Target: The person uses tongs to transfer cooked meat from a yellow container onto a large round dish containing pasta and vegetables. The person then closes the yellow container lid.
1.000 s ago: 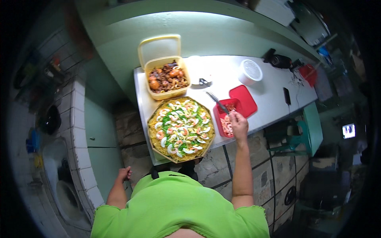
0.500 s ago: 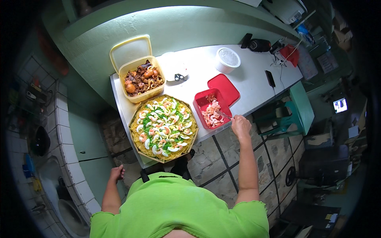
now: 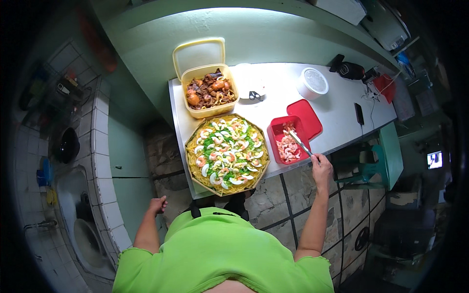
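Note:
My right hand is closed around the handle of a slim metal utensil. Its far end reaches among the pink peeled shrimp in a red square tub; I cannot tell whether it is a spoon or a fork. Left of the tub lies an octagonal tray of yellow noodles, topped with egg slices, shrimp and chopped greens. My left hand hangs beside the table's near left corner, fingers curled, with nothing visible in it.
A yellow lidded container of dark stewed food stands behind the tray. Scissors lie on a white plate. A red lid rests behind the tub. Farther right are a white round tub and a phone. A sink is left.
The whole view has shifted, with the table now farther right. The utensil's end has moved toward the back of the red tub. My left hand remains curled beside the table.

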`<state>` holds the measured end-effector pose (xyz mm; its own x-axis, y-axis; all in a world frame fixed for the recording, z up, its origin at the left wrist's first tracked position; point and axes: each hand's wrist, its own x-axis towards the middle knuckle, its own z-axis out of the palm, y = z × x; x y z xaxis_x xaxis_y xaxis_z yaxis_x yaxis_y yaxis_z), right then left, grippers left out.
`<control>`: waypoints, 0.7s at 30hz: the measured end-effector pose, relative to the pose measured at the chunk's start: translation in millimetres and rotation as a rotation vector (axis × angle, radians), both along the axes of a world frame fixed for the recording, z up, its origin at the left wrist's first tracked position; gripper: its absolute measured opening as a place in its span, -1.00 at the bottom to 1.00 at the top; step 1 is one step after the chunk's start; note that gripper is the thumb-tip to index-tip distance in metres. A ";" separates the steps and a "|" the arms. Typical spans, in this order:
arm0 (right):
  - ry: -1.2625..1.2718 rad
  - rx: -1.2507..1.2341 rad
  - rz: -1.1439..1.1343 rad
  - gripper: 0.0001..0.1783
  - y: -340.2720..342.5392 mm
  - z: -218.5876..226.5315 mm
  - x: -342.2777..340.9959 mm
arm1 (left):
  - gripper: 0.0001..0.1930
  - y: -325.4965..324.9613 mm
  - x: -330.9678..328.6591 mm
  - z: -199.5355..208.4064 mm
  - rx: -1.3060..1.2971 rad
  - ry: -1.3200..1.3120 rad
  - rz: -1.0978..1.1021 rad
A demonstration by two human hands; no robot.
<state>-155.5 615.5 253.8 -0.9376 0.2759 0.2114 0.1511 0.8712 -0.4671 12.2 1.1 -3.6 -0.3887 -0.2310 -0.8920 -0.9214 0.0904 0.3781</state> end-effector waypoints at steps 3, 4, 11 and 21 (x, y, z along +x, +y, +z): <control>0.065 -0.223 0.108 -0.79 -32.4 -14.4 -7.6 | -0.60 8.4 3.6 -6.5 -0.020 -0.033 -0.003; 0.076 -0.163 0.156 -0.79 -42.3 -18.1 -8.7 | -0.60 13.4 3.6 -8.6 0.011 -0.008 0.003; -0.077 0.120 0.292 -0.79 -101.9 -36.2 -27.6 | -0.59 26.6 -1.4 -13.6 0.045 0.033 -0.017; -0.241 0.166 0.176 -0.75 -86.1 -10.4 -15.1 | -0.58 0.4 17.7 -16.9 -0.037 -0.045 0.006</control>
